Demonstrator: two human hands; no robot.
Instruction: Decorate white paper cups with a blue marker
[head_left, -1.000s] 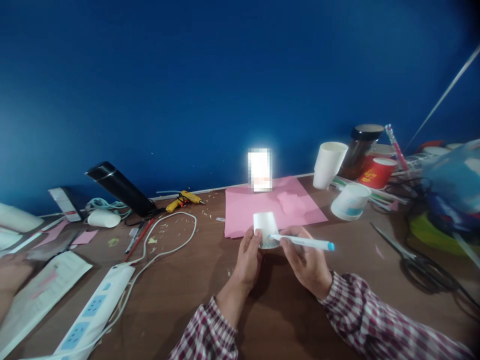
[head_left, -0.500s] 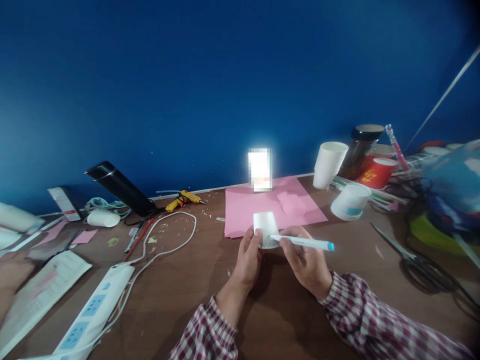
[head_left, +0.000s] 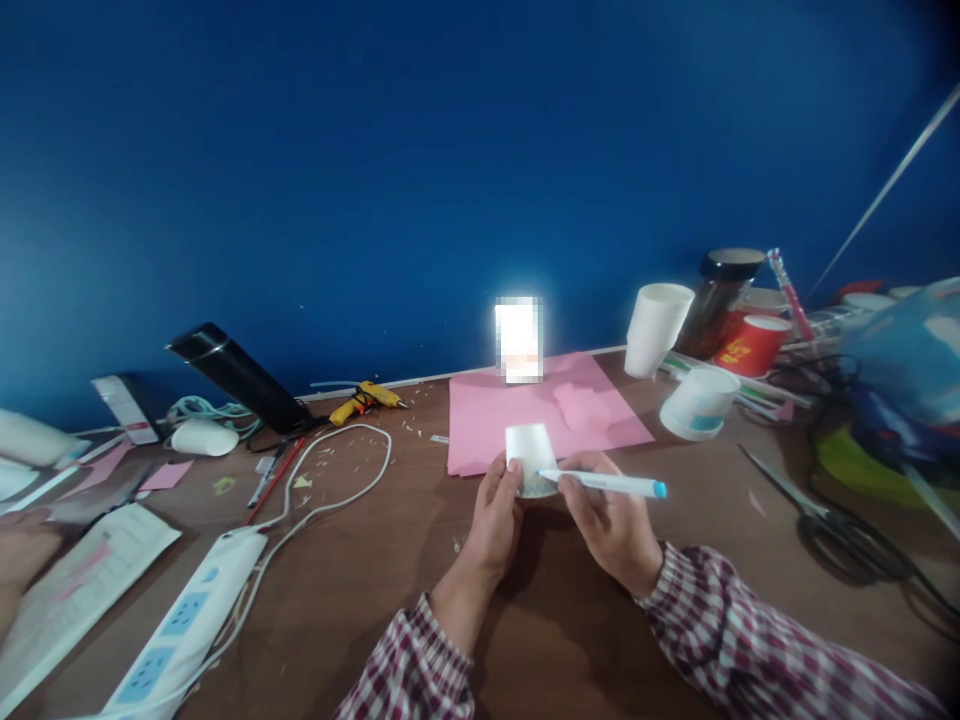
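Note:
A small white paper cup (head_left: pixel 530 450) is held by my left hand (head_left: pixel 496 515), its thumb on the near side. My right hand (head_left: pixel 611 520) grips a white marker with a light blue end (head_left: pixel 619 484), and the marker's tip rests on or right at the cup's side. Faint bluish marks show near the cup's lower rim. Behind the cup lie pink sheets (head_left: pixel 487 420), with a bright, pixelated upright object (head_left: pixel 519 340) at their far edge.
Black scissors (head_left: pixel 840 535), a white cup (head_left: pixel 701 400), stacked cups (head_left: pixel 656 330) and a red cup (head_left: pixel 752 345) stand or lie right. Leftward are a power strip (head_left: pixel 187 620), yellow glue gun (head_left: pixel 367 400), black flask (head_left: pixel 236 375) and another person's hand (head_left: pixel 26 550).
The other person's hand at the far left has shifted slightly. My hands, the cup and the marker look almost unmoved.

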